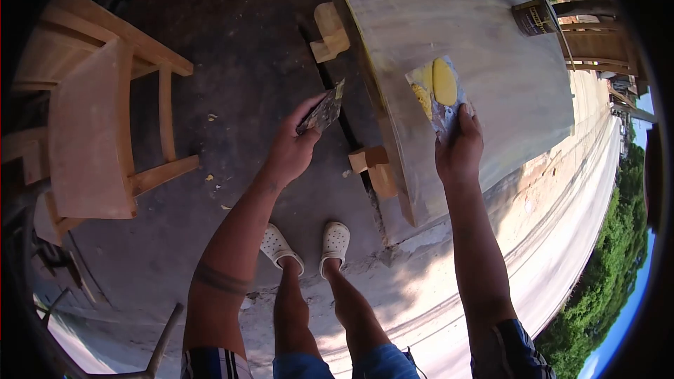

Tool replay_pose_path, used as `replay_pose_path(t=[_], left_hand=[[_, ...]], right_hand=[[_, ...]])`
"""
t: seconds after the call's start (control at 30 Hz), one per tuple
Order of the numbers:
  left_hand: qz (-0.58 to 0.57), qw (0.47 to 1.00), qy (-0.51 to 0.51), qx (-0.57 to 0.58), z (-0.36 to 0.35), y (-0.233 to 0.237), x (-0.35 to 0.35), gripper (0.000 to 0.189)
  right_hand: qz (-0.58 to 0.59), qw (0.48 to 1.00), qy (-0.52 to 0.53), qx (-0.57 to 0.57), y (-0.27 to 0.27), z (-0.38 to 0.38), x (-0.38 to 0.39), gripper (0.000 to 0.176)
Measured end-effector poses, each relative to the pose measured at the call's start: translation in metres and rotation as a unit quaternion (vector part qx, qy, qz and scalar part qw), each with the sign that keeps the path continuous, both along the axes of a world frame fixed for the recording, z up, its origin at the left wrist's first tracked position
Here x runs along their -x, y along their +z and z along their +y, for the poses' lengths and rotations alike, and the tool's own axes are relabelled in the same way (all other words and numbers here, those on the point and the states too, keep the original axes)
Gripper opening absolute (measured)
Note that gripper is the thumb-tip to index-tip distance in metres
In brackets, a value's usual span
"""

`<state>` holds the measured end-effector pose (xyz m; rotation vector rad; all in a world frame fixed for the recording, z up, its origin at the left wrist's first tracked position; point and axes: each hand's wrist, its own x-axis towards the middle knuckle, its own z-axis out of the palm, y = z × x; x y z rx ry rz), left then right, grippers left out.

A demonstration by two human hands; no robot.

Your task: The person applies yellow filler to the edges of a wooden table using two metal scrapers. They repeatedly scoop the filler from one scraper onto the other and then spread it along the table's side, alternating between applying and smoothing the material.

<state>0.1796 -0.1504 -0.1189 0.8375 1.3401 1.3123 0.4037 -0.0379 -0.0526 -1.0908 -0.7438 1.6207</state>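
My left hand (291, 147) grips a dark, stained flat scraper (323, 111), held over the floor to the left of the panel. In my right hand (461, 147) is a flat plate (449, 114) smeared with pale blue-grey and yellow, with a thick oval lump of yellow paste (444, 83) on it. The plate is above a large panel (491, 77) with a streaky grey-white surface and yellowish marks along its left edge. A dark tin (535, 18) stands on the panel's far right part.
Wooden furniture (91, 133) stands at the left. Wooden blocks (330, 31) sit beside and below the panel's left edge. My feet in white clogs (335, 242) are on the dark floor (232, 98), which has small scraps. More wooden pieces (597, 45) are at the upper right.
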Motion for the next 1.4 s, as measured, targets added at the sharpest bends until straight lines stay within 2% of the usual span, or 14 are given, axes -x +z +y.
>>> replay_pose_path(t=[0.07, 0.17, 0.3, 0.4, 0.53, 0.63, 0.73, 0.9, 1.07, 1.1, 1.2, 1.27, 1.37, 1.4], left_hand=[[-0.008, 1.0, 0.019, 0.003, 0.042, -0.02, 0.01, 0.054], [0.057, 0.992, 0.083, -0.081, 0.1, -0.04, 0.031, 0.05], [0.116, 0.98, 0.107, -0.121, 0.126, -0.03, 0.06, 0.051], [0.242, 0.963, 0.07, -0.1, 0.133, -0.014, 0.078, 0.053], [0.442, 0.885, 0.088, -0.121, 0.164, 0.019, 0.093, 0.058], [0.501, 0.857, 0.024, -0.122, 0.178, 0.046, 0.097, 0.053], [0.508, 0.856, -0.036, -0.086, 0.168, 0.04, 0.092, 0.06], [0.349, 0.925, -0.106, -0.11, 0.091, 0.043, 0.031, 0.061], [0.376, 0.903, -0.185, -0.098, 0.025, 0.046, -0.019, 0.063], [0.327, 0.921, -0.196, -0.08, 0.023, 0.046, -0.017, 0.065], [0.306, 0.945, -0.044, -0.105, 0.054, 0.05, 0.004, 0.065], [0.449, 0.887, 0.016, -0.102, 0.085, 0.039, 0.016, 0.062], [0.694, 0.713, 0.022, -0.091, 0.111, 0.014, 0.01, 0.06], [0.677, 0.726, -0.02, -0.121, 0.107, 0.015, 0.005, 0.06]], right_hand=[[-0.03, 0.999, 0.005, -0.038, -0.019, 0.039, -0.006, 0.026], [-0.1, 0.992, -0.003, -0.073, -0.035, 0.068, -0.006, 0.029], [-0.107, 0.989, 0.019, -0.105, -0.038, 0.066, -0.006, 0.032], [-0.105, 0.989, 0.021, -0.103, -0.038, 0.071, -0.008, 0.033], [-0.106, 0.988, 0.024, -0.108, -0.039, 0.07, -0.007, 0.033], [-0.106, 0.988, 0.027, -0.113, -0.042, 0.071, -0.01, 0.033], [-0.107, 0.987, 0.031, -0.115, -0.04, 0.071, -0.01, 0.033], [-0.093, 0.989, 0.023, -0.112, -0.041, 0.071, -0.009, 0.032], [-0.091, 0.99, 0.023, -0.107, -0.043, 0.072, -0.01, 0.032], [-0.093, 0.99, 0.021, -0.104, -0.042, 0.072, -0.011, 0.032], [-0.098, 0.99, 0.016, -0.104, -0.043, 0.071, -0.011, 0.032], [-0.101, 0.988, 0.017, -0.118, -0.044, 0.071, -0.01, 0.032], [-0.106, 0.988, 0.013, -0.115, -0.044, 0.072, -0.011, 0.032], [-0.105, 0.988, 0.011, -0.109, -0.043, 0.072, -0.009, 0.032]])
